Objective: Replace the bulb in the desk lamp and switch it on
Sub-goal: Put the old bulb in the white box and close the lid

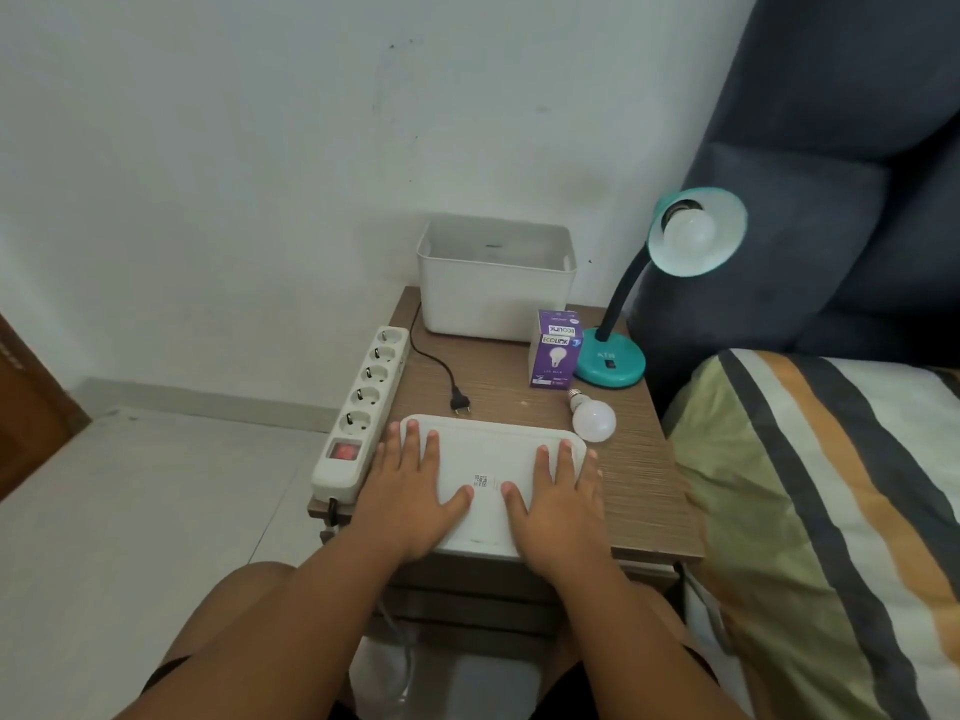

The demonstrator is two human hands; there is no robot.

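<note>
Two open hands, left hand (410,491) and right hand (556,506), rest flat on the lid (488,454), a bulb (688,233) sits in the lamp (613,363), a loose bulb (595,420) lies nearby, and the plug (461,405) is out, so switching on looks left to do.

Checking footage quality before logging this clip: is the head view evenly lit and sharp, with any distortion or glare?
Head view: soft, dim, even room light, no hard shadows, and the desk lamp looks unlit; head view: wide-angle bending curves the headboard at the right edge; head view: centre fairly sharp, the bulb box brand readable, no glare on the loose bulb.
</note>
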